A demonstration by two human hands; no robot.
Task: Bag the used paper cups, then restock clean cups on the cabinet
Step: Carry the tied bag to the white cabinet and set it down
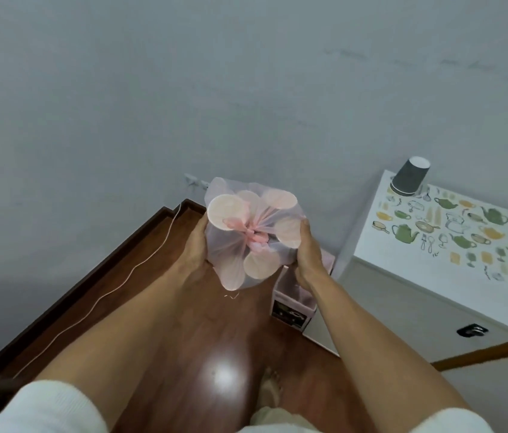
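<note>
Bagging step looks finished: left hand (pixel 195 245) and right hand (pixel 307 251), fingers wrapped round tied bag (pixel 252 235) of cups, left of cabinet (pixel 433 232). Next: discard bag, restock.

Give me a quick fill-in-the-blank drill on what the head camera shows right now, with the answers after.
1. The pink bag of cups is held by ____ hands, the left hand and right hand on opposite sides.
2. The bag's mouth is ____ shut at its centre.
3. The grey cup on the cabinet stands ____ down.
4. The white cord lies on the ____.

Answers: both; tied; upside; floor
</note>
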